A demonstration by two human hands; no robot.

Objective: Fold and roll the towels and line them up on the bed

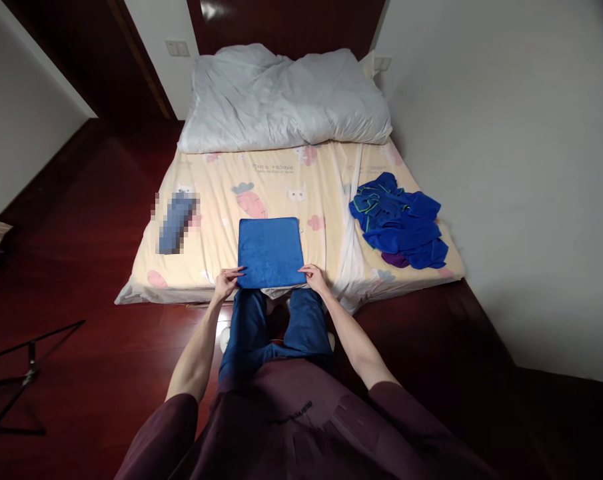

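Note:
A square blue cloth (271, 252) lies flat on the near edge of the bed, just beyond my knees. At its left edge, near the front corner, my left hand (226, 281) pinches the cloth between thumb and fingers. My right hand (313, 277) has the opposite edge pinched close to the near right corner. To the right on the bed sits a crumpled pile of blue cloths (406, 223), some with green edging. A bit of purple cloth (395, 259) shows under the pile's near side.
The bed's patterned sheet (281, 190) spreads beneath everything. A pixelated blue-grey item (178, 223) lies on the left. At the back is a folded pale quilt (291, 100). Black stand legs (30, 370) rest on the floor at left; a wall (506, 167) borders the right.

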